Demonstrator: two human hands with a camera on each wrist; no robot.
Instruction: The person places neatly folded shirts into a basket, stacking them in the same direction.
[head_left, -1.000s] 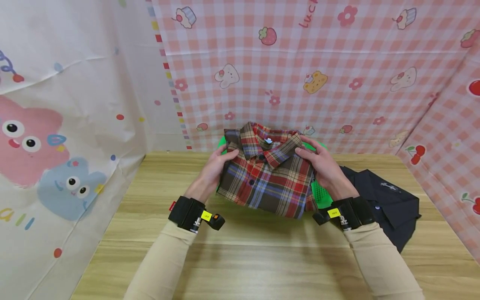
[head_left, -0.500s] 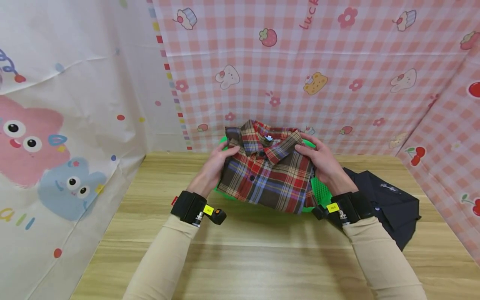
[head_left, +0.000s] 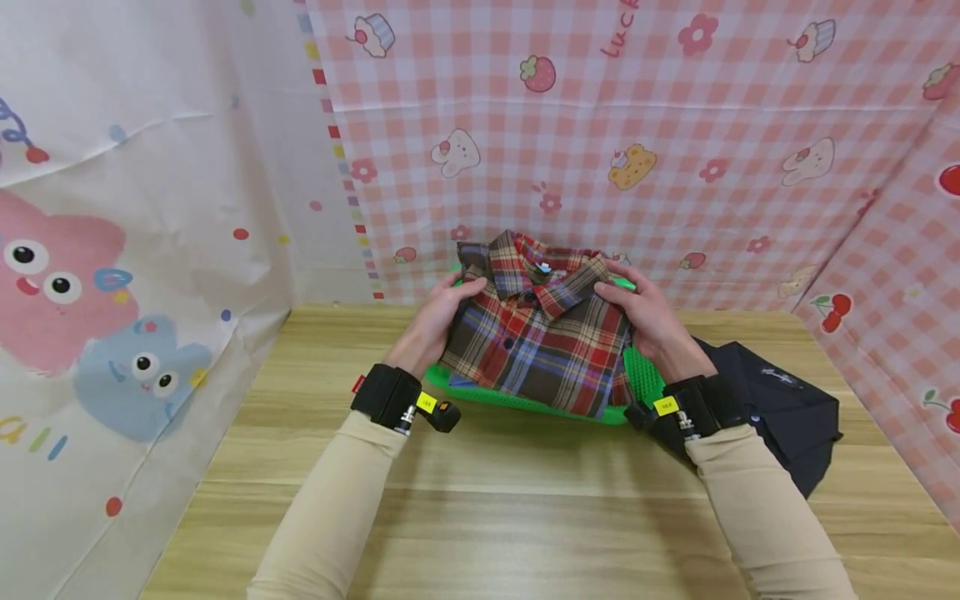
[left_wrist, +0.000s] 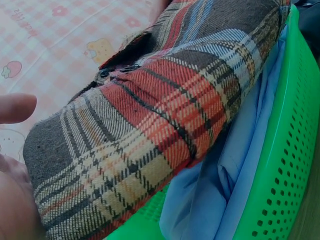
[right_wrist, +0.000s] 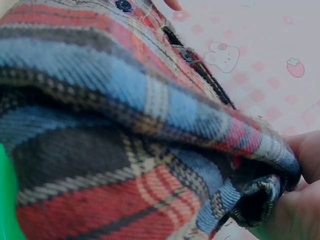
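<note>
A folded plaid shirt (head_left: 540, 346) in red, brown, cream and blue lies over a green perforated basket (head_left: 645, 379), its collar toward the back wall. My left hand (head_left: 442, 317) grips the shirt's left side near the shoulder, thumb on top. On the opposite side my right hand (head_left: 652, 317) holds the other shoulder the same way; in the right wrist view its fingers (right_wrist: 305, 155) pinch the folded edge. Beneath the plaid shirt, the left wrist view shows light blue cloth (left_wrist: 240, 165) inside the basket. The fingers under the shirt are hidden.
A dark navy folded garment (head_left: 787, 417) lies on the wooden table (head_left: 525, 517) to the right, partly behind the right forearm. Patterned cloth walls (head_left: 570, 142) stand close behind the basket and along both sides.
Both hands have moved the plaid shirt slightly away, toward the back wall, and a little to the right. More of the basket's front rim now shows below it. The navy garment stays put.
</note>
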